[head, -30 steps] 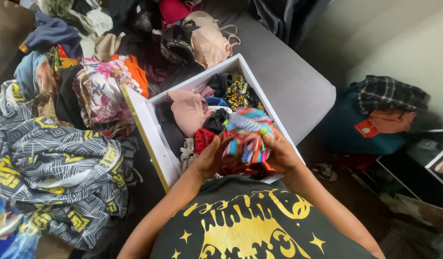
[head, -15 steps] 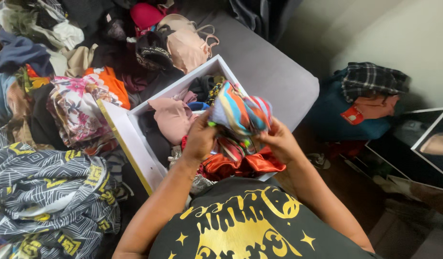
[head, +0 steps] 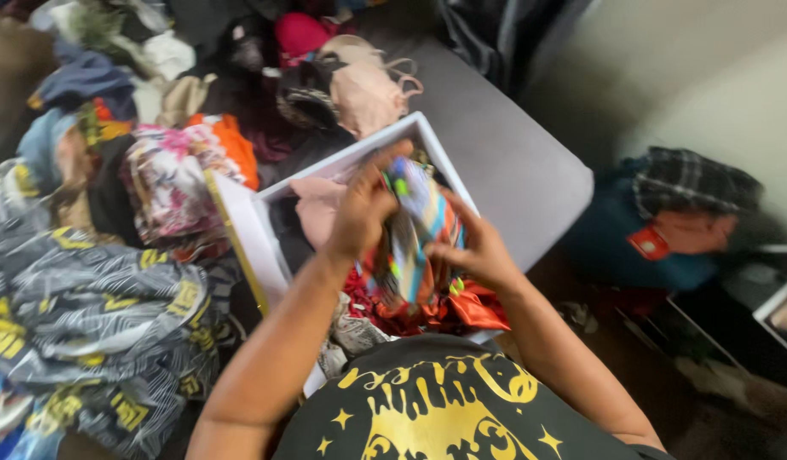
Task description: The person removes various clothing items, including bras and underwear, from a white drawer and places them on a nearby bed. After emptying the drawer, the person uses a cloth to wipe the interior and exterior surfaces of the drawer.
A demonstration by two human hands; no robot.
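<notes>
Now, step: both hands are folding a striped colourful garment [head: 415, 247] above the white drawer [head: 240, 221].
Left hand [head: 363, 213]: gripping its top.
Right hand [head: 474, 251]: pinching its side.
Next, I judge: lowering it needs a free gap.

Your left hand [head: 363, 213] was raised with fingers curled closed in a grip, and the forearm stretched forward. Your right hand [head: 472, 249] sat just beside it, slightly lower, fingers also pinched.

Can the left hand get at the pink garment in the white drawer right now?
Probably yes, once it lets go. The left hand hovers right beside the pink garment in the white drawer, nothing covering it, but it grips the striped multicoloured cloth together with the right hand.
</notes>
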